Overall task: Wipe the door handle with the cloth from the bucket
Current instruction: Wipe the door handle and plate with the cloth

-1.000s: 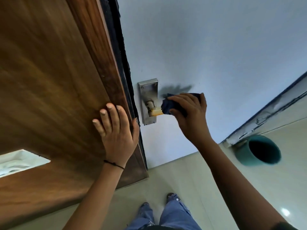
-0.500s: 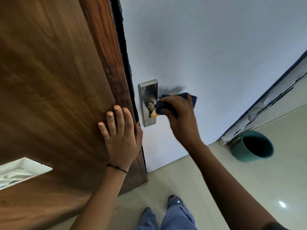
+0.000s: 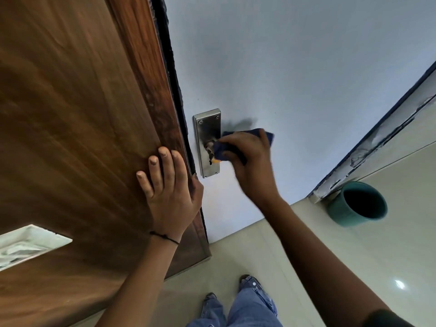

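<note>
A steel handle plate [image 3: 206,128] is fixed to the pale blue door [image 3: 295,79]. My right hand [image 3: 250,161] grips a dark blue cloth [image 3: 265,134] wrapped around the door handle [image 3: 209,149], whose lever is almost wholly hidden; only a yellowish bit shows beneath the cloth. My left hand [image 3: 168,187] lies flat on the brown wooden panel [image 3: 70,114] with fingers spread and the thumb at the door's edge. The teal bucket [image 3: 358,204] stands on the floor to the right, its inside dark.
Beige floor tiles [image 3: 389,244] lie below. My feet and blue jeans [image 3: 247,305] stand close to the door. A damaged skirting strip [image 3: 377,138] runs along the wall behind the bucket. A white recessed panel [image 3: 26,244] sits in the wood at lower left.
My right hand has slid the cloth left along the handle towards the steel plate, covering more of the lever. My left hand stays on the wood.
</note>
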### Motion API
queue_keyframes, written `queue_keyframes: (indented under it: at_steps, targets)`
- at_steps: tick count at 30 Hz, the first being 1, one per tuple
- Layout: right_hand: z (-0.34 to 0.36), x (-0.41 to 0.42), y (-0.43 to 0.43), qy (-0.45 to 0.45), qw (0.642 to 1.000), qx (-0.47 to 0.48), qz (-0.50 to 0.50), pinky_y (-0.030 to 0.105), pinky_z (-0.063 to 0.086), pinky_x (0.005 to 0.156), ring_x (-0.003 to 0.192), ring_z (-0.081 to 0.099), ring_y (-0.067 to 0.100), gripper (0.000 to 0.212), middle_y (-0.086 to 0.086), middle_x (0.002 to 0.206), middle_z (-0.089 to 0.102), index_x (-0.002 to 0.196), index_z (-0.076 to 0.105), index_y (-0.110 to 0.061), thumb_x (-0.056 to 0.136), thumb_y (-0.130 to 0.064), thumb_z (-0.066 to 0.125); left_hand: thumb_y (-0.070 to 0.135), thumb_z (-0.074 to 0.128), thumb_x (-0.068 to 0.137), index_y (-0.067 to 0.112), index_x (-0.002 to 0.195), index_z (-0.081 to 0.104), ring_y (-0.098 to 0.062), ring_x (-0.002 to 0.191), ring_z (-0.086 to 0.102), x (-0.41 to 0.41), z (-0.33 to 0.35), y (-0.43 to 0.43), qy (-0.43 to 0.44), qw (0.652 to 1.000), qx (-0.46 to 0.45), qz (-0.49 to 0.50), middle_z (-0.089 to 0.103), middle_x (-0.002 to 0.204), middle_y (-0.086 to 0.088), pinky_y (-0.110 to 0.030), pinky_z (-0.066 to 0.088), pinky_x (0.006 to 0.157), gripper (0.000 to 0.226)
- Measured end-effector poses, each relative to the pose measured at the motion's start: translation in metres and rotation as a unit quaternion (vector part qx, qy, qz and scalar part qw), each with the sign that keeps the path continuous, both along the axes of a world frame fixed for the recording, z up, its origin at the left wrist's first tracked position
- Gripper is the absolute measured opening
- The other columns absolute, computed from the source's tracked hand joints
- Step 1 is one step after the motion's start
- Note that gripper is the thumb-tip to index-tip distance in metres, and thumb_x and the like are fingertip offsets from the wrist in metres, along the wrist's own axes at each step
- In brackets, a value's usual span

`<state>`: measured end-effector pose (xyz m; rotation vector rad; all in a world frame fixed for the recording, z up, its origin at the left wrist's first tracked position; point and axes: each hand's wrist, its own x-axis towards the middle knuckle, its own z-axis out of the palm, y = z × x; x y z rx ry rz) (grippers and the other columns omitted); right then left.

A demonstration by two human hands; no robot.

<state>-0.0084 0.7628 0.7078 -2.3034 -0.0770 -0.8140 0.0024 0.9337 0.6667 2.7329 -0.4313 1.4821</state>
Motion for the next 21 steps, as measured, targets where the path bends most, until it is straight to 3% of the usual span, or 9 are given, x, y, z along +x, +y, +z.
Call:
queue_keyframes:
  at_steps: [2, 4, 8, 11, 17, 21]
  targets:
    - [-0.002, -0.001, 0.022, -0.01, 0.998, -0.067, -0.015, 0.054, 0.025, 0.114, 0.11, 0.059, 0.013, 0.022, -0.005, 0.106, 0.072, 0.105, 0.071, -0.02, 0.087, -0.011, 0.062, 0.032, 0.066, 0.079, 0.006, 0.15, -0.01, -0.022, 0.144, -0.023, 0.0, -0.001, 0.002, 0.003, 1.0, 0.011, 0.008, -0.025, 0.156, -0.009, -0.041, -0.015, 0.116, 0.107]
    - [0.0, -0.002, 0.028, -0.014, 0.992, -0.124, -0.028, 0.055, 0.022, 0.116, 0.112, 0.06, 0.019, 0.023, -0.004, 0.109, 0.072, 0.108, 0.071, -0.02, 0.088, -0.014, 0.06, 0.032, 0.069, 0.078, 0.006, 0.15, -0.011, -0.023, 0.144, -0.024, 0.0, -0.002, 0.002, 0.007, 1.0, 0.014, 0.006, -0.026, 0.156, -0.009, -0.041, -0.015, 0.116, 0.111]
    - [0.002, -0.003, 0.011, 0.004, 0.972, -0.233, 0.0, 0.046, 0.034, 0.1, 0.116, 0.059, 0.023, 0.027, -0.005, 0.117, 0.069, 0.113, 0.069, -0.025, 0.088, -0.032, 0.059, 0.033, 0.066, 0.08, 0.007, 0.15, -0.011, -0.022, 0.144, -0.024, 0.0, -0.002, 0.001, 0.006, 1.0, 0.009, -0.001, -0.026, 0.156, -0.008, -0.041, -0.016, 0.116, 0.108]
    - [0.001, -0.001, -0.017, 0.04, 0.977, -0.206, -0.049, 0.037, 0.029, 0.089, 0.118, 0.056, 0.022, 0.034, -0.008, 0.117, 0.067, 0.115, 0.067, -0.03, 0.085, -0.045, 0.06, 0.032, 0.059, 0.084, 0.008, 0.15, -0.01, -0.02, 0.144, -0.023, 0.001, -0.001, 0.001, 0.001, 1.0, -0.002, -0.013, -0.025, 0.157, -0.007, -0.04, -0.016, 0.116, 0.099]
    - [-0.006, -0.001, -0.053, 0.101, 0.991, -0.058, -0.061, 0.037, 0.021, 0.103, 0.13, 0.044, 0.021, 0.033, -0.005, 0.127, 0.061, 0.119, 0.064, -0.024, 0.088, -0.031, 0.059, 0.028, 0.056, 0.085, 0.007, 0.15, -0.009, -0.021, 0.144, -0.022, 0.0, 0.0, 0.0, -0.002, 1.0, -0.012, -0.021, -0.024, 0.157, -0.007, -0.041, -0.014, 0.116, 0.094]
    - [-0.002, 0.002, -0.014, 0.048, 0.989, -0.133, -0.041, 0.054, 0.029, 0.101, 0.117, 0.056, 0.025, 0.028, -0.002, 0.114, 0.068, 0.11, 0.07, -0.024, 0.086, -0.034, 0.06, 0.028, 0.061, 0.083, 0.007, 0.15, -0.011, -0.02, 0.144, -0.024, 0.0, 0.0, 0.0, 0.005, 1.0, -0.015, -0.024, -0.026, 0.156, -0.007, -0.041, -0.015, 0.116, 0.101]
